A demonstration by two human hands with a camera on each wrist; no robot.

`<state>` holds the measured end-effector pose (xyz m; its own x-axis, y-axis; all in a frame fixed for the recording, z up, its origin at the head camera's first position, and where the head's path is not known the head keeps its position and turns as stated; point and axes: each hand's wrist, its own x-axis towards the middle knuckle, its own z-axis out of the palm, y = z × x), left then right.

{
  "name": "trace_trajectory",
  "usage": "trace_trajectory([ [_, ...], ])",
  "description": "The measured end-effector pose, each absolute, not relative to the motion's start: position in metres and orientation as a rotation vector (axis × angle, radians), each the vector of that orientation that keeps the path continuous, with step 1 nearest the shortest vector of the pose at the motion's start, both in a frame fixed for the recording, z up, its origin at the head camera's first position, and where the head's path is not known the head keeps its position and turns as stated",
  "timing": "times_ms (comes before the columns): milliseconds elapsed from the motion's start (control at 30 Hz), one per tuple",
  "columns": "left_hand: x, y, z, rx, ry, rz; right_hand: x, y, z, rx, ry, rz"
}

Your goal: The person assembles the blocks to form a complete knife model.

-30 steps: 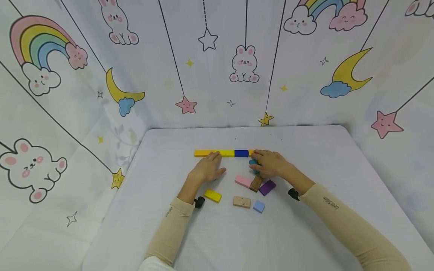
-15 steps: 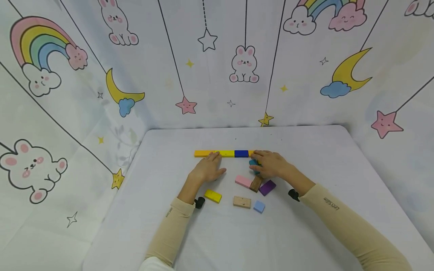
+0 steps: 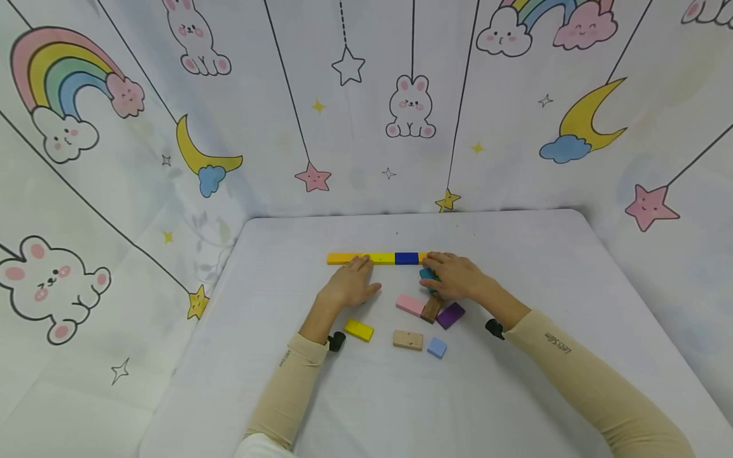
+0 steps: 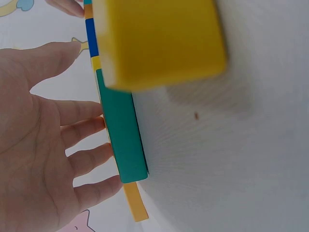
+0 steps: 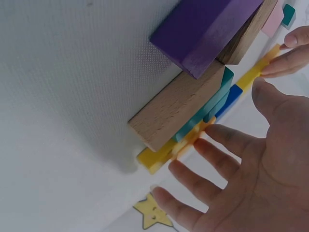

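Note:
A row of wooden blocks lies across the table: an orange block (image 3: pixel 342 258), a yellow block (image 3: pixel 382 259), a blue block (image 3: pixel 406 258) and another orange block at the right. My left hand (image 3: pixel 348 283) has its fingertips on the row's left part, fingers straight and thumb spread. In the left wrist view those fingertips meet the row beside a green block (image 4: pixel 120 130), which the hand covers in the head view. My right hand (image 3: pixel 456 275) reaches the row's right end with extended fingers, above a teal block (image 3: pixel 428 275). The right wrist view shows its fingertips at the orange block.
Nearer me lie a pink block (image 3: pixel 410 304), a dark brown block (image 3: pixel 432 308), a purple block (image 3: pixel 450 315), a loose yellow block (image 3: pixel 359 329), a beige block (image 3: pixel 408 340) and a light blue block (image 3: pixel 437 347). A printed cloth (image 3: pixel 258 114) hangs behind the white table (image 3: pixel 515 242).

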<state>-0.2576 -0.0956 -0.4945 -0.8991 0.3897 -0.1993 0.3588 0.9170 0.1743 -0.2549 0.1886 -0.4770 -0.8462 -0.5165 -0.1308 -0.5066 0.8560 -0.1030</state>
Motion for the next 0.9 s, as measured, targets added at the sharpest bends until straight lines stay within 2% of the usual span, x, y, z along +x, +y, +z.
trace_trajectory([
  [433, -0.258, -0.096, -0.493, 0.584, 2.849, 0.21, -0.253, 0.201, -0.476, -0.64, 2.876, -0.284],
  [900, -0.257, -0.095, -0.493, 0.59, 2.852, 0.193, -0.232, 0.219, -0.476, -0.755, 2.908, -0.245],
])
